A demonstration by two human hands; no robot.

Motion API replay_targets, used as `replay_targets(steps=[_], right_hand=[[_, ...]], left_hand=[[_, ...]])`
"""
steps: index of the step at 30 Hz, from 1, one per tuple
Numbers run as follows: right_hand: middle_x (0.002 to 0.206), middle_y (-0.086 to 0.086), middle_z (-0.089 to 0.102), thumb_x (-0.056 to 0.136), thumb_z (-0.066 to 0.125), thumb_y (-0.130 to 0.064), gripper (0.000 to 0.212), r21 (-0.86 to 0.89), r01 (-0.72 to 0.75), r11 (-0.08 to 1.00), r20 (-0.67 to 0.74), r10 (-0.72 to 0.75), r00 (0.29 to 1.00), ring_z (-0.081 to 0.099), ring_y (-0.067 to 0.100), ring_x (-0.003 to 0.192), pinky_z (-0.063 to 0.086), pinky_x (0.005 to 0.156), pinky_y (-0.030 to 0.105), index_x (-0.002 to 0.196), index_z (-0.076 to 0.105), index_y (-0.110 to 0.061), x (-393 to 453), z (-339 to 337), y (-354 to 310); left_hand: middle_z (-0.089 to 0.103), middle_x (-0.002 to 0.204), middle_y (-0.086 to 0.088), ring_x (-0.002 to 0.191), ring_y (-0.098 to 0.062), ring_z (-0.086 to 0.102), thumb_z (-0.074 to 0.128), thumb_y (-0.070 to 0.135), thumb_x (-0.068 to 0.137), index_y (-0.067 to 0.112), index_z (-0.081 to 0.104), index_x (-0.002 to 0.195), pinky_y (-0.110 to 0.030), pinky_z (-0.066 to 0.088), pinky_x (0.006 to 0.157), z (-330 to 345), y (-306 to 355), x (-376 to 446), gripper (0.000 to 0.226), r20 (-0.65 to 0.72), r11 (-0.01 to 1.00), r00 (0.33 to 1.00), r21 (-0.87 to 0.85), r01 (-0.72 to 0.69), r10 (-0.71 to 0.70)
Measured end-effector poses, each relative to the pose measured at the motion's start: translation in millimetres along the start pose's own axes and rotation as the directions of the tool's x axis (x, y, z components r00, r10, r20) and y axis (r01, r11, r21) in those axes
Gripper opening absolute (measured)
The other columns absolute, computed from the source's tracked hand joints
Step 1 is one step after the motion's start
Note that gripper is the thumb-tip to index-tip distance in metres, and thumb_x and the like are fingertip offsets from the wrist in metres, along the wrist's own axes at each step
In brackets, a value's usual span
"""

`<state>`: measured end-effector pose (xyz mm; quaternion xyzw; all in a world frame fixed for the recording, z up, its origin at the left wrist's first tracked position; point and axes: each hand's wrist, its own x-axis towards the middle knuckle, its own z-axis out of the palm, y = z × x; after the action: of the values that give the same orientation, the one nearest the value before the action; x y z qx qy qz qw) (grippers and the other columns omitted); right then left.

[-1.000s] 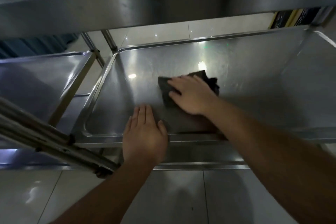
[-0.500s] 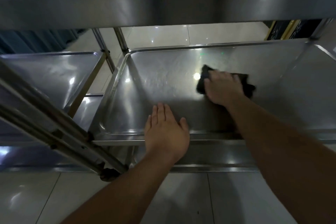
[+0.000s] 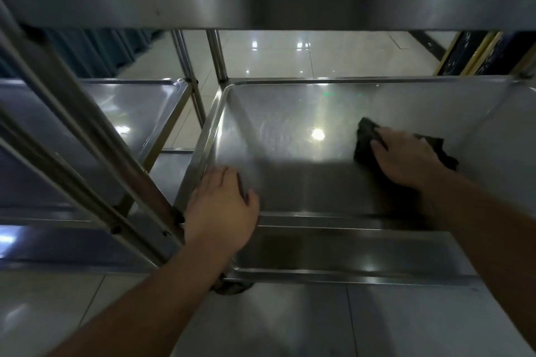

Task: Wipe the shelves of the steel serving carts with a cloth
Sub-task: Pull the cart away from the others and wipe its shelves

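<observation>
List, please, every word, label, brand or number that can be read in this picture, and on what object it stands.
None can be read.
Dark boards with yellow frames, far right behind the cart: pale marks, too blurred to read.
Steel shelf, cloth and both hands: no text shows.

No text, label, brand or number can be read anywhere. Pale markings are seen on the dark, yellow-framed boards [image 3: 470, 52] at the far right, but they are too blurred to be made out.
</observation>
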<state>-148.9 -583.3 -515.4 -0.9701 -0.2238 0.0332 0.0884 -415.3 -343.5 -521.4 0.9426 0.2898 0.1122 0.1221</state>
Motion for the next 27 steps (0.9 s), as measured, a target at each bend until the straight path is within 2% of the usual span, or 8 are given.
replay_targets(steps=[4, 7, 10, 13, 17, 20, 24, 27], right_hand=[[0.160, 0.010, 0.040, 0.101, 0.025, -0.049, 0.060, 0.005, -0.105, 0.994, 0.023, 0.105, 0.994, 0.037, 0.036, 0.146, 0.021, 0.121, 0.057, 0.151, 0.041, -0.020, 68, 2, -60], [0.158, 0.010, 0.046, 0.100, 0.029, -0.051, 0.057, -0.022, 0.144, 0.989, 0.075, -0.142, 0.987, 0.045, 0.033, 0.141, 0.029, 0.118, 0.051, 0.148, 0.048, -0.024, 77, 12, -131], [0.163, 0.002, 0.040, 0.106, 0.029, -0.051, 0.056, 0.004, 0.425, 0.905, 0.111, -0.422, 0.900, 0.038, 0.027, 0.148, 0.023, 0.123, 0.049, 0.156, 0.040, -0.028, 48, 22, -180], [0.168, -0.005, 0.030, 0.106, 0.030, -0.057, 0.062, 0.064, 0.578, 0.814, 0.145, -0.581, 0.801, 0.026, 0.020, 0.154, 0.014, 0.126, 0.048, 0.162, 0.030, -0.030, -5, 28, -176], [0.171, -0.018, 0.014, 0.080, 0.015, -0.092, 0.098, 0.084, 0.617, 0.783, 0.167, -0.621, 0.766, 0.009, 0.006, 0.157, 0.005, 0.127, 0.036, 0.163, 0.014, -0.041, -80, 16, -130], [0.167, -0.030, 0.010, 0.066, 0.029, -0.102, 0.112, 0.059, 0.659, 0.750, 0.186, -0.657, 0.731, 0.007, -0.002, 0.154, 0.002, 0.126, 0.029, 0.161, 0.008, -0.047, -120, 13, -95], [0.147, -0.006, 0.059, 0.074, 0.085, -0.034, 0.081, -0.018, 0.742, 0.670, -0.140, -0.737, 0.661, 0.057, 0.020, 0.133, 0.030, 0.115, 0.030, 0.149, 0.053, -0.028, -136, 29, -74], [0.131, 0.006, 0.070, 0.063, 0.091, -0.008, 0.080, -0.119, 0.759, 0.640, -0.252, -0.759, 0.601, 0.068, 0.032, 0.117, 0.049, 0.108, 0.048, 0.138, 0.065, -0.017, -154, 29, -65]], left_hand=[[0.058, 0.125, 0.000, 0.120, -0.021, 0.053, 0.044, 0.048, 0.102, 0.023, 0.055, 0.118, -0.043, 0.044, 0.102, 5, -1, -1, 0.032, -0.029, 1.000, 1.000, 0.021, 0.007, -0.007], [0.058, 0.112, 0.001, 0.110, -0.021, 0.055, 0.041, 0.052, 0.096, 0.024, 0.054, 0.105, -0.043, 0.048, 0.095, 5, -1, -1, 0.032, -0.066, 1.000, 0.998, 0.006, 0.002, -0.002], [0.059, 0.108, 0.002, 0.105, -0.020, 0.056, 0.035, 0.050, 0.093, 0.024, 0.057, 0.103, -0.041, 0.049, 0.090, 3, -2, -3, 0.036, -0.074, 1.000, 0.997, -0.022, -0.009, 0.007], [0.057, 0.103, 0.005, 0.098, -0.017, 0.056, 0.035, 0.041, 0.093, 0.020, 0.059, 0.107, -0.035, 0.043, 0.083, 6, -5, -4, 0.035, -0.102, 0.997, 0.995, -0.068, -0.024, 0.017], [0.051, 0.102, 0.005, 0.095, -0.018, 0.050, 0.043, 0.030, 0.099, 0.019, 0.057, 0.109, -0.036, 0.039, 0.082, 7, -7, -2, 0.020, -0.087, 0.994, 0.996, -0.104, -0.017, 0.008], [0.052, 0.103, 0.000, 0.096, -0.020, 0.049, 0.039, 0.034, 0.100, 0.018, 0.056, 0.106, -0.039, 0.040, 0.083, 8, -6, 2, 0.024, -0.090, 0.998, 0.995, -0.053, -0.038, 0.033], [0.061, 0.098, -0.006, 0.092, -0.026, 0.056, 0.038, 0.040, 0.099, 0.016, 0.063, 0.097, -0.041, 0.047, 0.081, 7, -8, 5, 0.035, -0.120, 0.996, 0.990, -0.034, -0.077, 0.072], [0.066, 0.125, -0.008, 0.112, -0.024, 0.060, 0.043, 0.041, 0.104, 0.018, 0.068, 0.124, -0.039, 0.047, 0.094, 0, -4, -5, 0.039, -0.131, 0.991, 0.983, -0.037, -0.131, 0.125]])
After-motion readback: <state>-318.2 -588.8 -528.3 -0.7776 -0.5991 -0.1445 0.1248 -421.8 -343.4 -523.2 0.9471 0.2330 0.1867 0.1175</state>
